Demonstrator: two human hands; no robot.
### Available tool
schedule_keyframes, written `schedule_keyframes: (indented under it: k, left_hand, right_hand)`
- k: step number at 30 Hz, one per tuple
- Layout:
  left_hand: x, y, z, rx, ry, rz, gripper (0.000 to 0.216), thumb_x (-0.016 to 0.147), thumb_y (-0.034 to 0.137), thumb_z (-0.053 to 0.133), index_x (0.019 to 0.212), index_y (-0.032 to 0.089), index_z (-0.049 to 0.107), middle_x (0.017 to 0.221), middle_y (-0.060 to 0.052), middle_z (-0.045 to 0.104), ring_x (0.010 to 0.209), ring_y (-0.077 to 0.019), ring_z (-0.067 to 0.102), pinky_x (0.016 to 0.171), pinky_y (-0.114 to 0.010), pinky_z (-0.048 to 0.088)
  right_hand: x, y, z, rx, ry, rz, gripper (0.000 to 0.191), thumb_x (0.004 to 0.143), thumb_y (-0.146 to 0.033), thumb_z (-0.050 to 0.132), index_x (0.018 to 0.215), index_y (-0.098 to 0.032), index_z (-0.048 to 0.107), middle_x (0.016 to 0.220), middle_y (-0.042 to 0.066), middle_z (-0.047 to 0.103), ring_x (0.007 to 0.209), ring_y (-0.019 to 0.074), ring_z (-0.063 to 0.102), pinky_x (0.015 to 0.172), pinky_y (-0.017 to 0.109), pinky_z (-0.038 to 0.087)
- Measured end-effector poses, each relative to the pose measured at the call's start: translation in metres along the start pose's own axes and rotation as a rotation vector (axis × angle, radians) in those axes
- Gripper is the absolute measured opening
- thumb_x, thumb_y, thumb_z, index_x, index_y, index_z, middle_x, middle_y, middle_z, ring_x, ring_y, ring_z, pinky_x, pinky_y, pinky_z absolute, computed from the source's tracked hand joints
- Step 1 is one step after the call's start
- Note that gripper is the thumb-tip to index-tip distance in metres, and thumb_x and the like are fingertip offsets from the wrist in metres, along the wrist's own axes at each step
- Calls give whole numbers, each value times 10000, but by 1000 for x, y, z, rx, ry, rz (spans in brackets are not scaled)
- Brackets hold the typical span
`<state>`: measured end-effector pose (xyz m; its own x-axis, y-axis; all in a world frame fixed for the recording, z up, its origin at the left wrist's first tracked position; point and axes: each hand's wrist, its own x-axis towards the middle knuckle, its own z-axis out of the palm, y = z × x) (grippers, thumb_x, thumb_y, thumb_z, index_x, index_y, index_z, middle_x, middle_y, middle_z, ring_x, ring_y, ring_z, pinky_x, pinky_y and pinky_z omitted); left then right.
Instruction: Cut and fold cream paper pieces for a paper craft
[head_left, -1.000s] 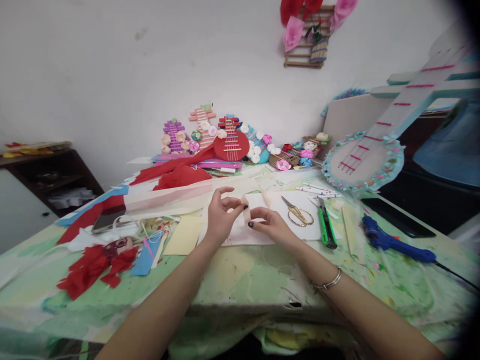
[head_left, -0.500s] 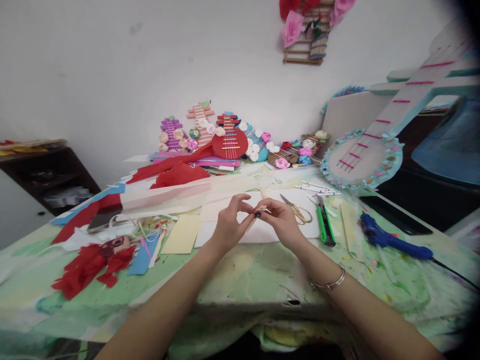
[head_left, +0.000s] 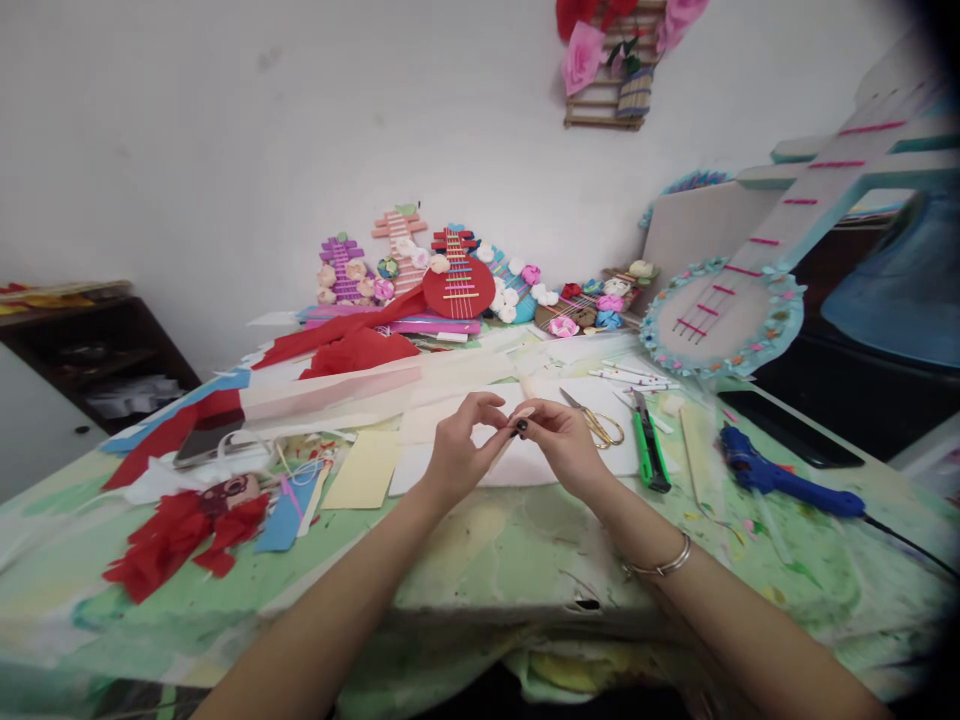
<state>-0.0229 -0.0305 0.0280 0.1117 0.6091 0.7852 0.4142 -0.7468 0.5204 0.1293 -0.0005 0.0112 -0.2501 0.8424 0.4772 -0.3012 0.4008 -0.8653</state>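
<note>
A small pale strip of what looks like crepe paper (head_left: pixel 524 412) is pinched between my two hands over the middle of the table. My left hand (head_left: pixel 459 455) grips its lower left end with thumb and fingertip. The thumb and forefinger of my right hand (head_left: pixel 564 448) close on its upper part, and dark nails show there. Fingers hide most of the strip. Beneath both hands lies a white sheet (head_left: pixel 420 470). Gold-handled scissors (head_left: pixel 600 428) rest just right of my right hand, beside a green utility knife (head_left: pixel 651 450).
A blue glue gun (head_left: pixel 787 483) and a black phone (head_left: pixel 791 430) lie to the right. Yellow paper (head_left: pixel 363 470) and red crepe paper (head_left: pixel 161 545) are on the left. Decorated paper lutes (head_left: pixel 459 285) lean on the back wall; a large pale-blue one (head_left: pixel 724 310) stands right.
My right thumb has shifted slightly to the right along the paper strip, and the fingers are rearranged a little. Both hands stay in the same place.
</note>
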Motion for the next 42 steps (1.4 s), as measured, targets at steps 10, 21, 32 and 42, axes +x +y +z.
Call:
schedule_keyframes:
  k: [10,21,32,42]
  left_hand:
    - [-1,-2,1,39,-12,16,212,769,198,628,944,193,507,733,10,644,685,-125,637,658,-226,473]
    - [-1,0,1,-63,-52,-87,219,751,175,644,928,195,516,732,8,645,705,-131,633,674,-235,466]
    - [-1,-5,4,-298,-64,-270,299,712,203,686,938,186,491,712,-9,640,713,-152,631,717,-280,482]
    - [1,-3,4,-413,-107,-308,315,701,208,696,931,182,483,698,-5,642,706,-149,633,716,-289,494]
  right_hand:
    - [-1,1,0,-3,12,10,78,693,-250,702,720,-183,670,739,15,610,726,140,544,691,281,433]
    - [-1,-1,-1,14,99,19,88,645,-252,731,687,-185,693,717,21,630,694,147,551,688,305,437]
    - [0,-6,-4,-14,239,-9,129,674,-303,710,626,-188,681,612,-1,579,618,126,495,645,285,403]
    - [-3,-7,0,-20,91,46,111,649,-292,728,676,-186,713,710,35,663,705,167,568,697,319,450]
